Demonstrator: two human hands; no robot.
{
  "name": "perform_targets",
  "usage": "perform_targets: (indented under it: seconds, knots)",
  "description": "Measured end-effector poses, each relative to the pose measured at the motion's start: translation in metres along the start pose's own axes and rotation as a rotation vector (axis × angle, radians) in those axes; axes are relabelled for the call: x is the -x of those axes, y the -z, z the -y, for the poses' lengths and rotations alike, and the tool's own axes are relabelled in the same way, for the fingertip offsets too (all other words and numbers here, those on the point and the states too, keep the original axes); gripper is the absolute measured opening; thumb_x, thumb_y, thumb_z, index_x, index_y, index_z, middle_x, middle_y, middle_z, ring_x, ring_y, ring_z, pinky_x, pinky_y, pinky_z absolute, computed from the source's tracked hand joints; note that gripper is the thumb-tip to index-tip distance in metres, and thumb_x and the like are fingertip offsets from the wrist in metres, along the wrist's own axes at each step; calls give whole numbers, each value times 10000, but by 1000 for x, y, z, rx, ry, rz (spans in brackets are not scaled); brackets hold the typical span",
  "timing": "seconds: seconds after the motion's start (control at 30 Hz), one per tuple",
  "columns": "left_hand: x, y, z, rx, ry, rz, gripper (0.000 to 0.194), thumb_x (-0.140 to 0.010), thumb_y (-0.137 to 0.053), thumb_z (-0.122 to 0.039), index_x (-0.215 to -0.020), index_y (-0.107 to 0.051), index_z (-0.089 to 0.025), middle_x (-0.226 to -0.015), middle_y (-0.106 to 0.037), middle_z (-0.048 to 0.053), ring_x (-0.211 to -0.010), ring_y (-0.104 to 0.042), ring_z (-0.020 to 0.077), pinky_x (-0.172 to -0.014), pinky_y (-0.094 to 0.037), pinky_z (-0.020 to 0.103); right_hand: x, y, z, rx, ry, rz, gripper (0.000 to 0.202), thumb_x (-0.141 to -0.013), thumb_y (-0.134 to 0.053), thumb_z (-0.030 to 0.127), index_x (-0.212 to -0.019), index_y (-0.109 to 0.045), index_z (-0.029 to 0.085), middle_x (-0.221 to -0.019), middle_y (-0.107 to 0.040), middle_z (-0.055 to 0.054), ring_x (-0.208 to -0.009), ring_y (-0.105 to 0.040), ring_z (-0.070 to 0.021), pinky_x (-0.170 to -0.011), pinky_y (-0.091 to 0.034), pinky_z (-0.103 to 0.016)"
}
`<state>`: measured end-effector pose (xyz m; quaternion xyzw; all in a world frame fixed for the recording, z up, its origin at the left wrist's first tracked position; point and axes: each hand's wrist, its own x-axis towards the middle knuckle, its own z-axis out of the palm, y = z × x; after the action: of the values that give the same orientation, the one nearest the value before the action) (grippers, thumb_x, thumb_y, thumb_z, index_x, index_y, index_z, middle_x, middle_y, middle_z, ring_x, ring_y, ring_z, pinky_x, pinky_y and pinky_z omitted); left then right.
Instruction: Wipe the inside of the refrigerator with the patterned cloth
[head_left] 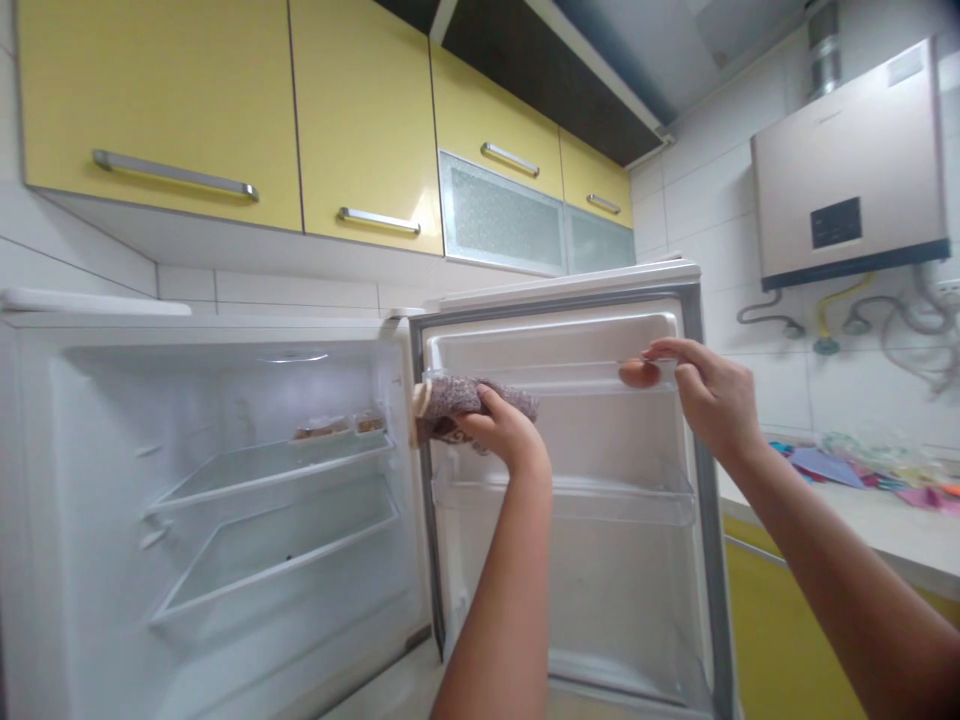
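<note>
My left hand point(499, 425) is wrapped round a folded brown-grey patterned cloth point(450, 397), in front of the hinge side of the open fridge door point(562, 580). My right hand point(705, 385) is raised at the door's upper right, its fingers pinched together just beside a reddish-brown rounded item point(640, 373) at the top door shelf point(547, 378). That item looks like an egg; whether the fingertips touch it is hard to make out.
Inside the fridge, small packages point(322, 428) sit on the upper glass shelf point(262, 470). Yellow cabinets point(360, 120) hang above. Colourful cloths point(825, 465) lie on the counter point(885, 530) at right, below a water heater point(847, 170).
</note>
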<state>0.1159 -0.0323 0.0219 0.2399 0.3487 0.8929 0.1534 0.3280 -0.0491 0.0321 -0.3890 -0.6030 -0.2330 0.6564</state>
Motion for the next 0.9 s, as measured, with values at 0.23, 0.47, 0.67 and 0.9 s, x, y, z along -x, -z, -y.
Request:
perform_targets:
  seconds: [0.23, 0.47, 0.67, 0.9]
  knots:
    - [-22, 32, 43, -339, -463, 252, 746, -893, -561, -429, -1535, -355, -111, -1715, -34, 238, -1604, 70, 306, -1281, -17, 537, 1, -3, -4, 24, -13, 6, 368, -841, -402, 228, -1022, -716, 296, -996, -804, -7, -924, -735, -258, -788, -521, -385]
    - [-45, 35, 4, -482, -814, 574, 591, -827, -665, -355, -1409, -580, -301, -1642, -397, 86, -1590, -137, 339, -1289, -5, 540, 3, -5, -2, -8, -46, -10, 370, -825, -417, 216, -1023, -718, 298, -1018, -800, -7, -951, -735, -260, -830, -533, -396]
    - [-9, 6, -20, -512, -1032, 956, 550, -843, -654, -375, -1388, -592, -341, -1527, -558, 52, -1475, -391, 329, -1289, -114, 521, 0, -10, -4, -10, -54, -18, 371, -814, -425, 216, -1027, -723, 270, -1016, -801, -24, -974, -739, -253, -863, -539, -387]
    - [24, -24, -33, -906, -1371, 1065, 571, -982, -358, -492, -1510, -398, -277, -1568, -497, 56, -1395, -434, 314, -1158, -361, 545, 0, -13, -11, 62, -28, -26, 400, -825, -442, 241, -1093, -738, 232, -976, -803, -57, -902, -741, -255, -770, -517, -345]
